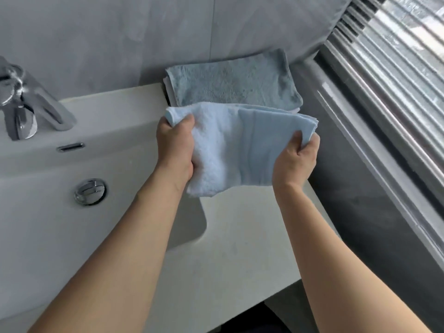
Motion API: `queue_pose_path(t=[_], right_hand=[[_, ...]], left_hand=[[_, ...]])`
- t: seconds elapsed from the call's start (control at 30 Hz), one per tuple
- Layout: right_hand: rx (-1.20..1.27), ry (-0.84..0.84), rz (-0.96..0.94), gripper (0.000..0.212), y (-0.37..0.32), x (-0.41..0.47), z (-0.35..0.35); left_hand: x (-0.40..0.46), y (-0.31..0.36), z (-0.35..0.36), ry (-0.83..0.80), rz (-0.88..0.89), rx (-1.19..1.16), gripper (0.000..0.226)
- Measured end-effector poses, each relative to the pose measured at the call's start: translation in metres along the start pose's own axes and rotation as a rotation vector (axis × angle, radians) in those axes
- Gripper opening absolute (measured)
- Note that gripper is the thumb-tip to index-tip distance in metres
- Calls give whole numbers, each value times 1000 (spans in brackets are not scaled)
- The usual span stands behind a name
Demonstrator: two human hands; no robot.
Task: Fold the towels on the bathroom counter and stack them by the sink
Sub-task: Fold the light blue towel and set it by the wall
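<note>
Towels are two here: a pale blue towel (240,145) held up in both hands, and a grey-blue towel (234,80) lying folded at the back of the table (240,236), against the grey wall (108,32). The near edge of the grey-blue one is hidden behind the held towel, and a thin white layer peeks out beneath it at its left and right corners; whether that is another towel cannot be told. The pale blue towel is folded into several layers, its stacked edges showing at the right end. Its left part looks fluffy and nearly white, its right part smoother and bluer. It hangs in the air above the table, just right of the sink (48,224), and its lower edge droops.

The left hand (175,147) grips the towel's left end, thumb on top and fingers curled out of sight behind the cloth. The right hand (296,157) pinches the right end, thumb on the front, fingers mostly hidden underneath.

A chrome tap (21,102) is cut off at the left border, blurred. Window blinds (389,68) run off the right side.
</note>
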State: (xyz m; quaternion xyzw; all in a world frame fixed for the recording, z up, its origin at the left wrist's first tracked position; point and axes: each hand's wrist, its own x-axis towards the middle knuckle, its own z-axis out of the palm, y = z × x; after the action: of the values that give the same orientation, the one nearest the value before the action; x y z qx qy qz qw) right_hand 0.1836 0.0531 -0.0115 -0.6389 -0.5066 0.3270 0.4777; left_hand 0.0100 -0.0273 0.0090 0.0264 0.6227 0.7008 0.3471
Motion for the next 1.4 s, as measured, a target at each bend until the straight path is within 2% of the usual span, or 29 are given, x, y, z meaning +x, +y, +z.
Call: queue_pose_path(t=[0.23,0.33,0.43,0.67,0.87,1.0,1.13,1.4], right_hand=[[1,-36,-98,19,-32,104,37],[-84,-82,-129,27,-44,151,55],[-199,-164,-164,32,-47,184,80],[-393,-257,-204,29,-31,223,132],[-477,-303,-247,29,-24,238,160],[-521,-332,-274,39,-19,238,172],[-545,-359,-279,40,-12,240,177],[-658,-274,-317,30,-9,236,175]], left_hand=[[48,36,52,50,87,-37,21],[74,46,66,58,116,-2,10],[99,45,78,102,118,42,12],[145,31,91,230,157,162,16],[167,18,86,377,223,359,10],[172,14,79,442,285,601,18],[173,18,76,484,323,782,25],[167,7,82,534,473,1084,32]])
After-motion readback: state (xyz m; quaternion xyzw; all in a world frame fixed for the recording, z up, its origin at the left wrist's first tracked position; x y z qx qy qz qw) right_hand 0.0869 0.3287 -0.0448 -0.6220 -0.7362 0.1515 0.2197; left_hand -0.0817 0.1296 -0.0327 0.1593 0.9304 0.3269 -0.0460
